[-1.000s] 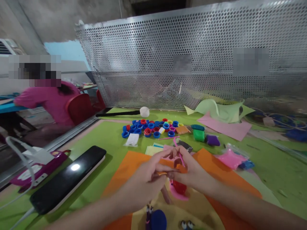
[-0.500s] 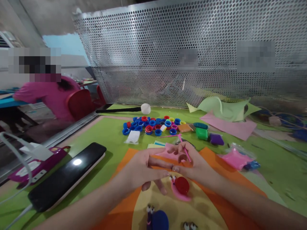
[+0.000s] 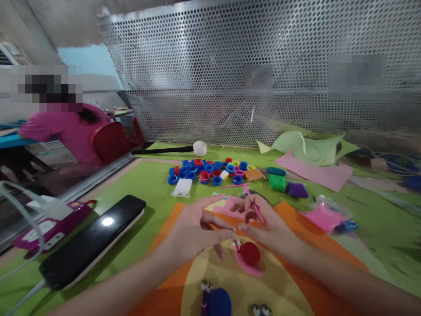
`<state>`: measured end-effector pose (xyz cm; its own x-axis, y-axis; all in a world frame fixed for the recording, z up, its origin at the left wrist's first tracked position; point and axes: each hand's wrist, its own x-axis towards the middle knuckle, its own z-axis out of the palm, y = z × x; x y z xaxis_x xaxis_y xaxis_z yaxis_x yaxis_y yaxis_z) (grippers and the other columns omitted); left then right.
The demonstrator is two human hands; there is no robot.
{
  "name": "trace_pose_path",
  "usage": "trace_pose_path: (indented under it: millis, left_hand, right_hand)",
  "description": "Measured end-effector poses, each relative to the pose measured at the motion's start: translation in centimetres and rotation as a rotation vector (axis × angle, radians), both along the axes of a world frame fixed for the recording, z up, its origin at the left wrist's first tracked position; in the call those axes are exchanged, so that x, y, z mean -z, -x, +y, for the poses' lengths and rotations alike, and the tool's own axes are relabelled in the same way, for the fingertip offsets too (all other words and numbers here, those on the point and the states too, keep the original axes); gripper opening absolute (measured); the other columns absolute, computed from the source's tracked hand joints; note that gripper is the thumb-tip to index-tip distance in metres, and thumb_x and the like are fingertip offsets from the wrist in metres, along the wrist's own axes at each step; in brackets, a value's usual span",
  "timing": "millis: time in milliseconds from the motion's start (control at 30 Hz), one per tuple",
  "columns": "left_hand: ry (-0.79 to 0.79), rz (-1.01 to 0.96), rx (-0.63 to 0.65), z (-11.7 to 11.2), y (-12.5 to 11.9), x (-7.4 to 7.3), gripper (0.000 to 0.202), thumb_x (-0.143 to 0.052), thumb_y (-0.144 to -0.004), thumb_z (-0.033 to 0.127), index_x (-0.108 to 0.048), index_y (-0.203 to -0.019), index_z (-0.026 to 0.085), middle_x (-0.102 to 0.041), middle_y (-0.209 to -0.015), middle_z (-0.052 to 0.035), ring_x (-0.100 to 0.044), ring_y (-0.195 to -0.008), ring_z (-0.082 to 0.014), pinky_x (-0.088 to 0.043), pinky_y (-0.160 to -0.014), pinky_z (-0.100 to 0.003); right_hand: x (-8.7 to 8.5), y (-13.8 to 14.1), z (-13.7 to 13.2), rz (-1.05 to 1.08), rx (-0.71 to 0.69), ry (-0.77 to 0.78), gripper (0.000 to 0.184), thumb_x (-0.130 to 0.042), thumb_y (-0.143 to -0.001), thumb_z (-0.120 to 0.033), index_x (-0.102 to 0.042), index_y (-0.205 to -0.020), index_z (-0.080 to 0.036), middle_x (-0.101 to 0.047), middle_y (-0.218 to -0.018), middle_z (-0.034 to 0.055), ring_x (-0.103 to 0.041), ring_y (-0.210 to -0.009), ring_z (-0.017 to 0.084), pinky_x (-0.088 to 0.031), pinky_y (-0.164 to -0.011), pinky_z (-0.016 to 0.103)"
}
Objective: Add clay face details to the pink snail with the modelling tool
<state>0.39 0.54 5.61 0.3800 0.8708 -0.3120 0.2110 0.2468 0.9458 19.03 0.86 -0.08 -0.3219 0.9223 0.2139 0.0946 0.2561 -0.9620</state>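
Note:
My left hand point(image 3: 194, 226) reaches in from the left, its thumb and a finger pinched together; anything between them is too small to make out. My right hand point(image 3: 263, 221) is curled beside it, holding a thin pink plastic clay tool point(image 3: 258, 213) between its fingers, its thumb by the left fingertips. Below them, a pink clay snail point(image 3: 245, 265) with a red cap shell point(image 3: 250, 253) and googly eyes lies on the yellow paper point(image 3: 197, 274). Nearer me is a dark purple snail with a blue shell point(image 3: 220, 303). Another pair of googly eyes point(image 3: 261, 310) shows at the bottom edge.
Several bottle caps point(image 3: 209, 168) lie behind my hands, with clay packets point(image 3: 277, 182) to their right. A black power bank point(image 3: 95, 239) and a purple power strip point(image 3: 54, 226) stand left. A perforated metal panel point(image 3: 223, 109) closes the back. A person in pink point(image 3: 66, 131) sits far left.
My left fingers have shifted slightly, with the thumb and finger drawing closer together. My right hand keeps the pink tool in nearly the same place. The snails have not moved.

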Motion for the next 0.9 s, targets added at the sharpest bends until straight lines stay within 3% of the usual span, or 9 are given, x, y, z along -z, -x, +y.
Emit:
trace_pose_path:
  millis: [133, 267, 467, 700, 767, 900]
  left_hand:
    - [-0.024, -0.035, -0.033, 0.0, 0.2, 0.1, 0.077, -0.075, -0.063, 0.016, -0.035, -0.129, 0.016, -0.067, -0.066, 0.0048, -0.056, -0.040, -0.0064, -0.043, -0.041, -0.017]
    - [-0.022, -0.048, -0.038, 0.1, 0.2, 0.3, 0.081, -0.077, -0.061, 0.016, -0.034, -0.130, 0.017, -0.062, -0.062, 0.0085, -0.052, -0.040, -0.0050, -0.044, -0.042, -0.017]
    - [0.093, -0.057, 0.010, 0.6, 0.1, 0.7, 0.079, -0.065, -0.073, 0.018, -0.020, -0.138, 0.016, -0.070, -0.080, -0.0001, -0.057, -0.039, -0.0056, -0.046, -0.047, -0.020]
    - [-0.060, 0.269, 0.026, 1.6, -0.2, 1.7, 0.085, -0.072, -0.065, 0.025, -0.027, -0.137, 0.020, -0.065, -0.068, 0.0063, -0.052, -0.049, -0.0072, -0.038, -0.045, -0.017]
    - [-0.104, 0.338, 0.029, 1.7, -0.3, 2.5, 0.082, -0.069, -0.068, 0.027, -0.026, -0.137, 0.021, -0.065, -0.069, 0.0057, -0.053, -0.054, -0.0085, -0.037, -0.046, -0.017]
    - [-0.118, 0.377, 0.097, 1.9, -0.5, 4.2, 0.073, -0.057, -0.076, 0.027, -0.021, -0.139, 0.028, -0.067, -0.075, 0.0056, -0.054, -0.053, -0.0091, -0.040, -0.049, -0.019]
  right_hand:
    - [0.2, -0.3, 0.1, 0.062, 0.010, 0.012, 0.017, -0.050, -0.088, -0.034, -0.038, -0.081, -0.024, -0.057, -0.093, 0.0027, -0.054, -0.091, 0.019, -0.042, -0.079, 0.037]
    - [0.8, -0.5, 0.1, 0.077, 0.032, 0.042, 0.016, -0.052, -0.088, -0.034, -0.041, -0.082, -0.024, -0.056, -0.086, 0.0006, -0.055, -0.086, 0.018, -0.043, -0.081, 0.038]
    - [1.1, -1.0, 0.2, 0.088, 0.041, 0.090, 0.015, -0.051, -0.089, -0.031, -0.041, -0.080, -0.025, -0.055, -0.082, -0.0022, -0.056, -0.086, 0.015, -0.045, -0.078, 0.030]
    - [1.4, -1.2, 0.3, 0.082, 0.089, 0.115, 0.011, -0.052, -0.089, -0.030, -0.045, -0.081, -0.026, -0.055, -0.080, -0.0043, -0.054, -0.078, 0.012, -0.046, -0.072, 0.021]
    - [1.5, -1.4, 0.2, 0.057, 0.064, 0.118, 0.010, -0.046, -0.093, -0.032, -0.047, -0.084, -0.026, -0.055, -0.079, -0.0032, -0.055, -0.077, 0.012, -0.047, -0.073, 0.022]
    - [1.5, -1.9, 0.1, -0.041, 0.092, 0.031, 0.025, -0.031, -0.097, -0.035, -0.051, -0.085, -0.025, -0.056, -0.079, -0.0007, -0.056, -0.077, 0.013, -0.049, -0.073, 0.021]
